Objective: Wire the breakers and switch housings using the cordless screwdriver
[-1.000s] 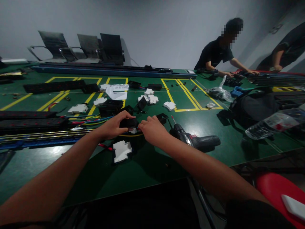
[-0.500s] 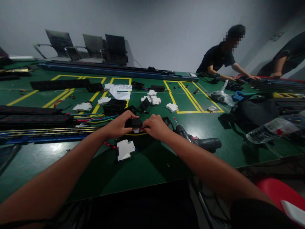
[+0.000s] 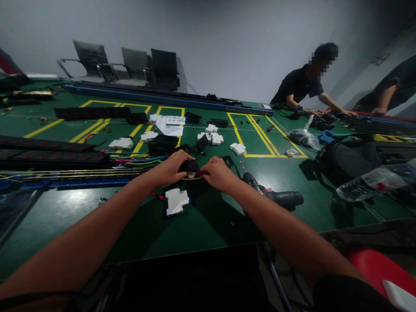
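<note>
My left hand [image 3: 173,168] grips a small black housing [image 3: 189,166] between thumb and fingers, above the green table. At the housing's right end, my right hand [image 3: 217,172] has its fingertips pinched on a red wire [image 3: 199,173]. A yellow wire curves below the two hands. Just in front of them lies a white block module [image 3: 176,201] with a red wire at its left side. The blue rail strip [image 3: 94,180] with long yellow wires reaches from the left toward my left wrist.
A black power drill [image 3: 276,194] lies right of my right hand. White modules [image 3: 217,138], papers [image 3: 170,125] and black strips [image 3: 92,113] lie beyond. At right are a plastic bottle [image 3: 364,184], a black bag [image 3: 346,158] and two people across the table.
The view has shifted slightly, so most of the scene sits a little further right. Both hands keep their places at the black housing.
</note>
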Demonstrator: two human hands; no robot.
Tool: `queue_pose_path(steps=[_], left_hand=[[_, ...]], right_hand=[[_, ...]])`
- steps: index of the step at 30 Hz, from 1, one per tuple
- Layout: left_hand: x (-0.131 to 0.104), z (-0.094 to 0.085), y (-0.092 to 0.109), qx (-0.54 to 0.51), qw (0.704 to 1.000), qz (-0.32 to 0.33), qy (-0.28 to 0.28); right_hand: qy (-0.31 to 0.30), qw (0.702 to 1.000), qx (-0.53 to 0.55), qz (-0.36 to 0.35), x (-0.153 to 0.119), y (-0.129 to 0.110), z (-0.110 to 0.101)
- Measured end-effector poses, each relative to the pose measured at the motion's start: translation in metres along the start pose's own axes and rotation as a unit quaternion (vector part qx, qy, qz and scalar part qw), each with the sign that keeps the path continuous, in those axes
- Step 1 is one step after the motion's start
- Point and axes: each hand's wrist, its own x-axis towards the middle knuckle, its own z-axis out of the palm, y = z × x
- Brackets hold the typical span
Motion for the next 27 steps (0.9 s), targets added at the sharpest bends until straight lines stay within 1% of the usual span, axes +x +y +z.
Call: queue_pose_path(steps=[2,4,6,8,9,11,13,14,16,19,21,24,27], left_hand=[[-0.001,-0.001,0.003,0.002,1.0,-0.003,0.002],[-0.002,-0.002,0.008,0.012,1.0,-0.012,0.008],[-0.002,-0.001,0.015,0.037,0.999,-0.026,0.012],[0.0,0.003,0.022,0.072,0.996,-0.048,0.019],[0.001,0.005,0.025,0.091,0.994,-0.058,0.024],[0.005,0.011,0.029,0.125,0.988,-0.076,0.044],[0.009,0.017,0.032,0.148,0.983,-0.089,0.06],[0.01,0.02,0.033,0.156,0.981,-0.093,0.063],[0.012,0.022,0.034,0.171,0.979,-0.091,0.057],[0.012,0.022,0.04,0.207,0.975,-0.07,0.045],[0.013,0.021,0.046,0.241,0.969,-0.046,0.04],[0.017,0.021,0.054,0.283,0.959,-0.002,0.027],[0.022,0.023,0.06,0.311,0.949,0.045,0.008]], right_hand=[[0.006,1.0,0.01,-0.008,-0.008,0.005,-0.018],[0.013,1.0,0.021,0.0,-0.025,0.017,-0.042],[0.013,0.999,0.019,0.03,-0.051,0.037,-0.067],[0.013,0.997,-0.008,0.076,-0.083,0.06,-0.087],[0.009,0.995,-0.022,0.098,-0.099,0.07,-0.094],[-0.005,0.991,-0.038,0.125,-0.125,0.083,-0.101],[-0.023,0.991,-0.033,0.124,-0.135,0.086,-0.1],[-0.031,0.993,-0.026,0.111,-0.132,0.084,-0.097],[-0.044,0.997,-0.012,0.065,-0.115,0.076,-0.089],[-0.064,0.998,-0.015,-0.012,-0.071,0.07,-0.07],[-0.078,0.995,-0.035,-0.041,-0.044,0.072,-0.057],[-0.082,0.994,-0.053,-0.046,-0.02,0.084,-0.039],[-0.068,0.996,-0.049,-0.032,-0.016,0.093,-0.028]])
